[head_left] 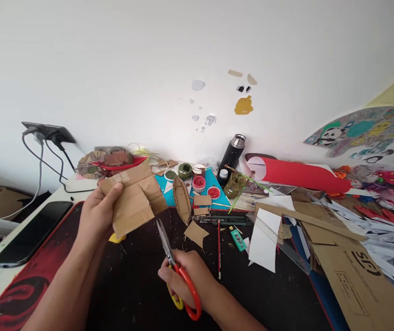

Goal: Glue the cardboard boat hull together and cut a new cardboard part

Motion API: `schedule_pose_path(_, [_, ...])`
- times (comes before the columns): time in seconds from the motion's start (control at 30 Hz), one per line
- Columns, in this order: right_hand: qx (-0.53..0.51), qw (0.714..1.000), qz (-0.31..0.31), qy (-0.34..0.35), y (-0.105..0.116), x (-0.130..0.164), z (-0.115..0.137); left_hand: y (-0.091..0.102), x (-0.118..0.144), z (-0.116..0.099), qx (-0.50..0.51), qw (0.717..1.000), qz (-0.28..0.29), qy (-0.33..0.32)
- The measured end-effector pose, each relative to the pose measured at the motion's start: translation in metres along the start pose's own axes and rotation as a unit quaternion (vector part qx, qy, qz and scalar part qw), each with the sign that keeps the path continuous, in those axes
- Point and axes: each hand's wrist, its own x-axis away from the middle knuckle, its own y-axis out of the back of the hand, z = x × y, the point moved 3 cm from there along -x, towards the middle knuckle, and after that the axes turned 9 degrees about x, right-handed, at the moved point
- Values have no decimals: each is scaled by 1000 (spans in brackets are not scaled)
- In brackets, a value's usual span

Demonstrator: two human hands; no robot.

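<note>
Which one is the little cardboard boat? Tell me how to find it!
Start at the black desk mat in front of the person, then look past the scissors in the right hand to the mat's far edge. There the little cardboard boat lies, partly on a turquoise sheet. Unlike the flat cardboard scraps nearby, it is a long hollow shell pointed at both ends.

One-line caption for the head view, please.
Left hand holds a cut cardboard piece above a dark mat; right hand holds red-handled scissors just below it.
</note>
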Motion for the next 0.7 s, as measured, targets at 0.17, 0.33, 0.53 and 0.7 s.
schedule_pose_path(0.17, [-102,986,-126,26,9,-3,0,1,-1,0,-17,995,73,72])
schedule_pose_path(0.33, [-164,942,-291,15,48,-1,7,-5,13,13,-91,950,239,177])
schedule_pose_path(0.53, [-110,974,-196,27,45,-3,9,-19,30,21,-147,853,445,228])
schedule_pose_path(0.7, [-76,987,-143,20,37,-2,9,-21,30,22,-206,819,496,200])
